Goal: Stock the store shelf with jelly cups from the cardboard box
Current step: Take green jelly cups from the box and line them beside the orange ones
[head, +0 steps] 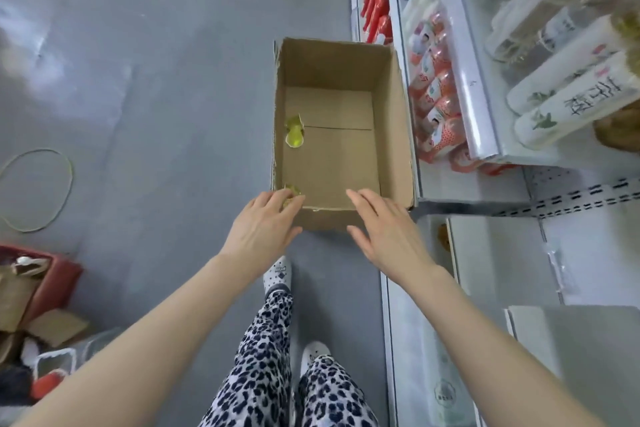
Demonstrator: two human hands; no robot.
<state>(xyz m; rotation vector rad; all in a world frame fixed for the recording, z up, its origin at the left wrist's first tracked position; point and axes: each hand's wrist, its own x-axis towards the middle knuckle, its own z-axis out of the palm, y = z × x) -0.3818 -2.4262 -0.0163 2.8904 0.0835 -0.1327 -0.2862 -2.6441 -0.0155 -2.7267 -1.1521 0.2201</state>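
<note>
Bright, even, diffuse light, prob. from overhead; no hard shadows. Floor [156, 80] has a pale washed-out sheen top left, smeared & out of focus there. Cardboard box [391, 114]: inner left wall a bit darker, soft shade along near rim. Centre of frame is sharpest. Glare on the clear shelf edge strip [464, 87]. White packs [571, 90] upper right are nearly blown out & blurry. Strong wide-angle distortion: shelf lines bow & lean, forearms stretch wide toward the bottom corners. Left hand [263, 229] & right hand [388, 232] evenly lit, fingertips slightly soft. Overall detail soft, mushy in the leopard-print trousers [263, 374]; colours a bit cool.
</note>
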